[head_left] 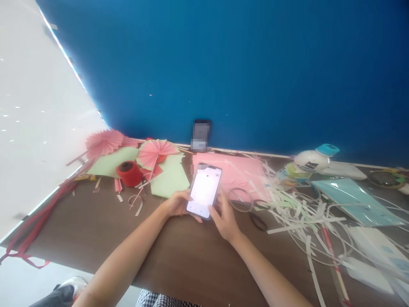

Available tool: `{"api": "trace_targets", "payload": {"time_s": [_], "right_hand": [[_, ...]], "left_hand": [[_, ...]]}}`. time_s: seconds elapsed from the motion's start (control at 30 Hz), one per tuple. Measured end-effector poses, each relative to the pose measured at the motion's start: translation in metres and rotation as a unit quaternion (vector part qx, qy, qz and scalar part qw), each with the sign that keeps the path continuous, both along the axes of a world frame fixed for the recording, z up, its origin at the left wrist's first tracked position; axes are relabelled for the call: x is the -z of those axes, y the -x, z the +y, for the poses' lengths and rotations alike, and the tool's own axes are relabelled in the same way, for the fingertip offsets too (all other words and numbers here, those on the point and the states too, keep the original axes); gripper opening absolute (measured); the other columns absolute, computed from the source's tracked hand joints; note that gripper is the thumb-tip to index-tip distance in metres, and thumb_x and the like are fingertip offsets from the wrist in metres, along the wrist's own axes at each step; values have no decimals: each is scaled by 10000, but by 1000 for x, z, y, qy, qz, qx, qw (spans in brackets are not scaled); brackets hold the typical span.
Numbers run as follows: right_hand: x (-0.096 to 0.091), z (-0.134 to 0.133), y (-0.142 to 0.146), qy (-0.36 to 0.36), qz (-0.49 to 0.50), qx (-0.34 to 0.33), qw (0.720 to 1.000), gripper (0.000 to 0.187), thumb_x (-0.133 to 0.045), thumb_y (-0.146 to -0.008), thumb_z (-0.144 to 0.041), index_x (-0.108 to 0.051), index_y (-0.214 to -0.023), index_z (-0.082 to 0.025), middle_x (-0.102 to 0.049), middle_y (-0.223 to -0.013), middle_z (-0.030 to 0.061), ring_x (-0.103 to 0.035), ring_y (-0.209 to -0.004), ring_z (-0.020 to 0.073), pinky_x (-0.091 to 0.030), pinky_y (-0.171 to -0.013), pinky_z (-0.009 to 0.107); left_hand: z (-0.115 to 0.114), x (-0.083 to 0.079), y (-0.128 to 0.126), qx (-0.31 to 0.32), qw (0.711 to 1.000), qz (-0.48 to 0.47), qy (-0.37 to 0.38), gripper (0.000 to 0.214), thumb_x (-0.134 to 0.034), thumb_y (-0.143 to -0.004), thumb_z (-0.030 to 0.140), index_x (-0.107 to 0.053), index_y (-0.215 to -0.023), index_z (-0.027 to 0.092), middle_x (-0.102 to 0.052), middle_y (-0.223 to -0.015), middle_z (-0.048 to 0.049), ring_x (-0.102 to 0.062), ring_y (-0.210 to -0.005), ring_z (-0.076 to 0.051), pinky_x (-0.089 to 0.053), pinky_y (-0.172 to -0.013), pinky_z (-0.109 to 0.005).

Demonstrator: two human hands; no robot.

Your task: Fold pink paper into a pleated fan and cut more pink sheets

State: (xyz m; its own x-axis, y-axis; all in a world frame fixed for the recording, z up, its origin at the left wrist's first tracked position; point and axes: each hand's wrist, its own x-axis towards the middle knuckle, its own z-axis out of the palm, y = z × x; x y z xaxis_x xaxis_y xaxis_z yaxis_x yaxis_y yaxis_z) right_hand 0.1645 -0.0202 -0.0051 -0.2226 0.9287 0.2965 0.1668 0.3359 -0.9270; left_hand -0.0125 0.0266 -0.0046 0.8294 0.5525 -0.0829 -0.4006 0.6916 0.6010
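A smartphone (204,189) with a bright, mostly white screen is held upright-tilted over the brown table in both hands. My left hand (179,204) grips its lower left edge, thumb along the side and fingers behind. My right hand (226,216) holds the lower right edge, its thumb at the bottom of the screen. What the screen says is too washed out to read. Behind the phone lies a sheet of pink paper (243,168). A pair of scissors (241,200) rests on the table just right of my right hand.
Pleated pink paper fans (159,152), pale green paper (171,177) and a red spool (128,173) lie on the left. To the right are tangled paper strips (300,209), a white bottle with a blue cap (311,160) and a light blue packet (354,198). A blue partition (236,76) stands behind.
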Motion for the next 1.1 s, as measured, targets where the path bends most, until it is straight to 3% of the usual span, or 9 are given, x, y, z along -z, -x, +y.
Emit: {"api": "trace_targets", "payload": {"time_s": [0.3, 0.9, 0.97, 1.03, 1.1], "right_hand": [[-2, 2, -4, 30, -21, -65, 997, 887, -534, -797, -262, 143, -1369, -270, -377, -1350, 86, -431, -1171, 255, -367, -948, 458], [-4, 6, -4, 72, 64, -98, 991, 880, -547, -795, -282, 121, -1368, -299, -395, -1338, 81, -457, -1143, 256, -424, -883, 442], [-5, 6, -4, 77, 66, -100, 990, 878, -543, -797, -275, 124, -1367, -302, -392, -1341, 79, -457, -1144, 254, -421, -887, 444], [-6, 5, -4, 81, 65, -98, 990, 875, -543, -798, -267, 121, -1367, -304, -389, -1343, 78, -457, -1146, 253, -414, -895, 449], [-7, 5, -4, 81, 67, -96, 990, 878, -548, -796, -261, 117, -1367, -310, -363, -1364, 74, -440, -1164, 253, -401, -911, 451]], "left_hand": [[0, -2, 1, -11, 999, -27, 31, 586, -423, -620, 95, -411, -1200, 179, -614, -1000, -120, -609, -842, -302, -489, -651, -512], [0, 3, -1, -44, 999, 20, 19, 656, -442, -568, -12, -427, -1175, 236, -620, -1007, -76, -611, -856, -273, -503, -676, -502], [0, 2, -2, -46, 998, 37, 26, 554, -478, -650, 47, -434, -1176, 213, -621, -1011, -96, -607, -868, -283, -507, -664, -487], [0, 0, -3, -33, 997, 48, 41, 433, -486, -756, 213, -436, -1184, 173, -615, -1019, -133, -595, -898, -305, -507, -659, -481], [0, -2, -4, -24, 997, 54, 51, 452, -453, -804, 362, -431, -1197, 140, -608, -1030, -162, -584, -924, -315, -506, -666, -470]]}}
